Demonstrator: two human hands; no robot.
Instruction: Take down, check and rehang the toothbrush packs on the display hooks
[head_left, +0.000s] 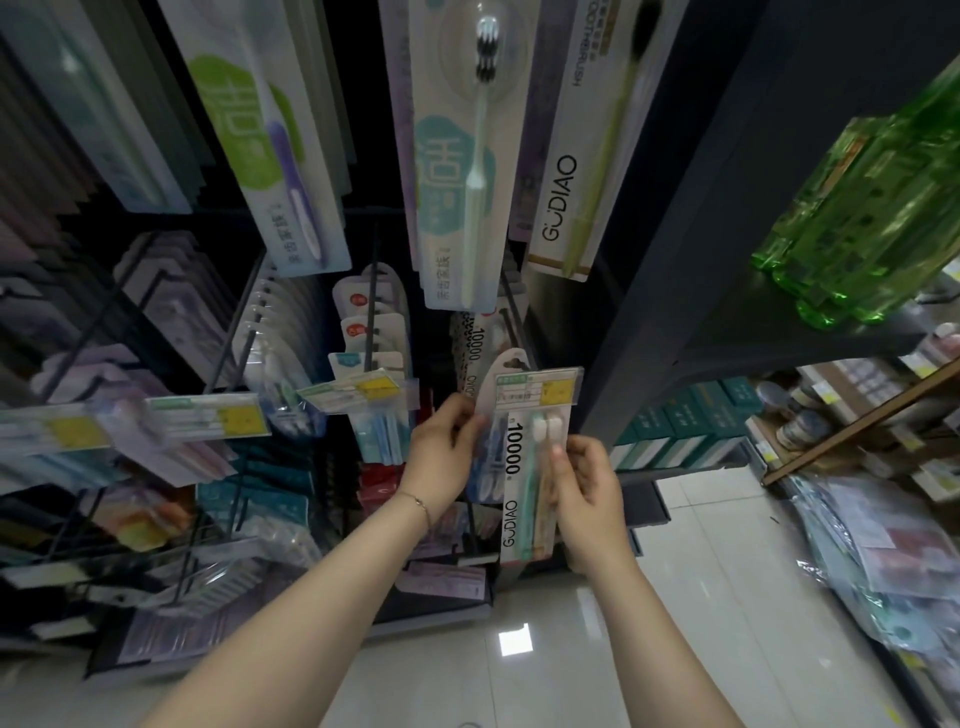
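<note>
Far left: wire hooks loaded with blurred packs (171, 291), and yellow-and-white price tags (208, 415) at their near ends. Top centre, three big hanging packs: purple brush pack (291, 171), pale green brush pack (457, 171), GUDIAO card (566, 171).

Left hand (444, 452), thin bracelet (418, 506) on the wrist, fingers curled onto the upper left edge of the toothbrush pack (522, 488). The pack is upright and reads "10000" and "GUDIAO", with two brushes inside, heads up. Its top sits just behind the price tag (537, 387) on the rightmost hook; can't tell if it's threaded on. Another "10000" pack (472, 343) hangs farther back.

Right hand (587, 499) grips the pack's right edge, thumb on the front, fingers behind.

Right: dark shelf (727, 332) carrying green bottles (872, 208), teal boxes (685, 421) below, tiled floor (701, 597) near.
</note>
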